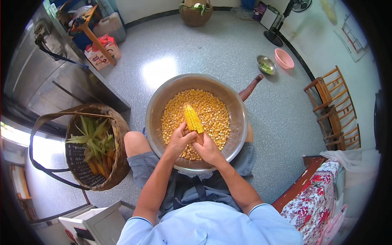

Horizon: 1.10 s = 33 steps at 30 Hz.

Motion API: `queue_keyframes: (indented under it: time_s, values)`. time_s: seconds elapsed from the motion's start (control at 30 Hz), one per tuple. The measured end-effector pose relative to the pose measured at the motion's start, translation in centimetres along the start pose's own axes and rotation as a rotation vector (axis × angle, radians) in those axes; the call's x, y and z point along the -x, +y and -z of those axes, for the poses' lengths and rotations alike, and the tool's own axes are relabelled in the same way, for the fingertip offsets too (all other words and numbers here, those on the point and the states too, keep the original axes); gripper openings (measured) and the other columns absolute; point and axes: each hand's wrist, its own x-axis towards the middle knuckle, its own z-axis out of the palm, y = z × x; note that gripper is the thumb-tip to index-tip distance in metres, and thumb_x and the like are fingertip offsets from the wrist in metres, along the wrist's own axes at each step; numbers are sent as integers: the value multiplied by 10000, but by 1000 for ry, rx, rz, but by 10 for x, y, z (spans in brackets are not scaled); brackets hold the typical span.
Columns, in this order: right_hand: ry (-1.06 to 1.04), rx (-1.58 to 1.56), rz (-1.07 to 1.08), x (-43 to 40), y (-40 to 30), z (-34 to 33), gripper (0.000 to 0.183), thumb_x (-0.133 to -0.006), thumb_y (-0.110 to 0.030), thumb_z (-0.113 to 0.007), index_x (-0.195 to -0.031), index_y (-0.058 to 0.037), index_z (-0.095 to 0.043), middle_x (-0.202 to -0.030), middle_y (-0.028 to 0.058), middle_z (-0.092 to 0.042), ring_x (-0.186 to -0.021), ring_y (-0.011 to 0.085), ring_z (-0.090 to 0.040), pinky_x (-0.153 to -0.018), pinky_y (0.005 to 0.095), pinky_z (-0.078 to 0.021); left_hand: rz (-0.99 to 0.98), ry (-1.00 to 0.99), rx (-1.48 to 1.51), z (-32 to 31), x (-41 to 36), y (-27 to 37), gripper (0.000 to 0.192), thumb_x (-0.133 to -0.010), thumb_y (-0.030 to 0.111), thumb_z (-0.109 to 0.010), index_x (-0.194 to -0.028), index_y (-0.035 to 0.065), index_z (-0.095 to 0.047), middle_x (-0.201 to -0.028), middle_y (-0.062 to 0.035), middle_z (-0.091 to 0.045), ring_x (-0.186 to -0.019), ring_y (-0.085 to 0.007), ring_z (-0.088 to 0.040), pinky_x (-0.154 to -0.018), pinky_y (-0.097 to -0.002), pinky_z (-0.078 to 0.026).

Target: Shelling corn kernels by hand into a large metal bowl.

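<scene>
A partly shelled corn cob [193, 118] is held by both hands above a large metal basin [235, 104]. Yellow kernels still cover its far end, while the near end shows bare reddish cob. My left hand [180, 137] grips it from the left, thumb across the kernels' lower edge. From the right, my right hand [209, 149] clasps the bare end. Loose corn kernels [171, 110] spread over the basin's bottom. The basin sits at my lap, between my knees. Parts of the cob are hidden behind my fingers.
To the left stands a woven basket [121, 144] with a tall handle, holding corn husks [92, 131] and cobs. A wooden leg [251, 87] juts out beyond the basin's right rim. Farther right are a metal bowl [260, 59], a pink basin [283, 58] and wooden chairs [332, 107].
</scene>
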Motion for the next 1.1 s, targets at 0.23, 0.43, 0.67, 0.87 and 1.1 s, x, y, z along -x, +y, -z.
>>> queue_keyframes:
  time_s: [0.23,0.43,0.67,0.87,1.1]
  values:
    - [11,-32,11,1,-4,3,424,-853,-145,-577,-1222,27,-463,-1078,151,-597,-1018,237,-581,-893,346,-440,4,-19,-11,-1,-1,1,487,-893,72,-547,-1335,-17,-362,-1167,-82,-562,-1033,-131,-563,-884,-258,-461]
    - [7,-132,41,-2,2,-4,365,-851,-131,-587,-1172,16,-495,-919,60,-581,-794,137,-559,-722,295,-470,82,96,167,9,0,-5,488,-881,71,-449,-1351,-16,-349,-1200,-99,-542,-1061,-158,-558,-900,-284,-463]
    - [28,-208,-73,2,12,3,170,-848,-71,-564,-1003,-56,-497,-669,-37,-481,-489,48,-449,-410,219,-359,-68,166,-260,4,-20,-40,469,-891,200,-602,-1245,-74,-462,-942,-101,-632,-790,-119,-594,-691,-261,-488]
    - [-64,-276,-174,1,-14,-2,143,-860,-65,-537,-992,-68,-482,-654,-24,-460,-446,51,-412,-377,212,-336,-11,99,118,5,-9,-16,707,-849,126,-647,-1371,-128,-244,-1141,-154,-584,-1016,-157,-586,-857,-258,-483]
    - [-7,-327,-209,0,-2,1,107,-885,-86,-513,-983,-73,-471,-631,-37,-425,-421,46,-383,-351,198,-307,-115,41,57,1,-14,-24,547,-870,55,-570,-1342,-77,-325,-1159,-126,-566,-1035,-148,-566,-859,-257,-476]
